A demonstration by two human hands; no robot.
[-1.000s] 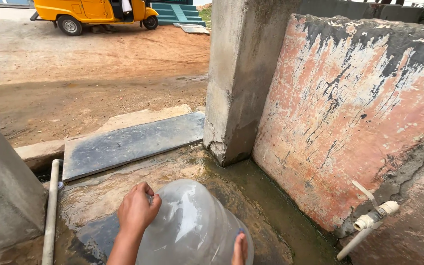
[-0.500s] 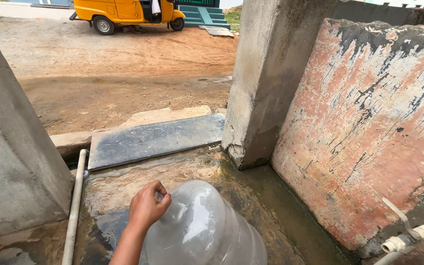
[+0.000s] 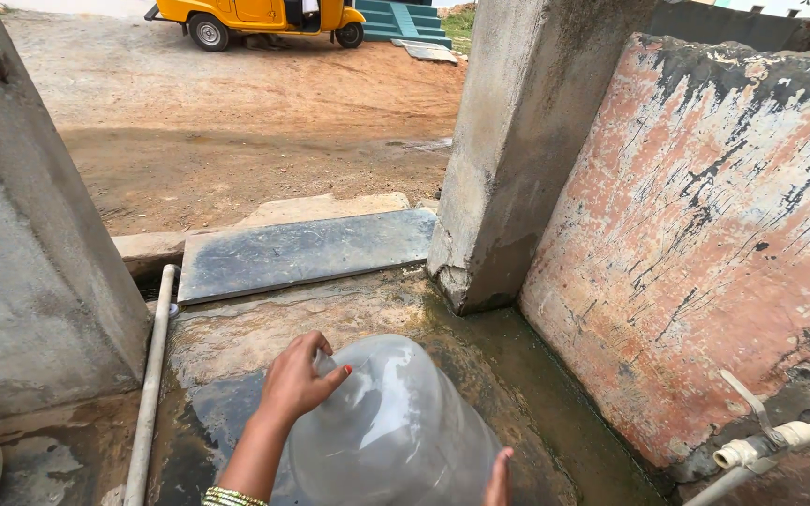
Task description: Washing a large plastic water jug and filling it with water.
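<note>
In the head view, one large clear plastic water jug is lying tilted on the wet concrete floor, low in the picture and just in front of the grey concrete pillar. The jug is looking empty; no label is showing on it. The left hand is curling over the jug's upper left shoulder, fingers bent and pressing on the plastic, with a gold bangle at the wrist. The right hand is showing only as a thumb and edge at the jug's lower right, touching its side; how far it is closing cannot be told.

Left of the jug, one pale pipe is running along the floor beside a second grey wall. Right of the jug, a peeling pink wall is standing, with one white tap at its foot. Beyond the jug, one dark stone slab is lying flat, and far behind it one yellow three-wheeler is standing on the dirt road.
</note>
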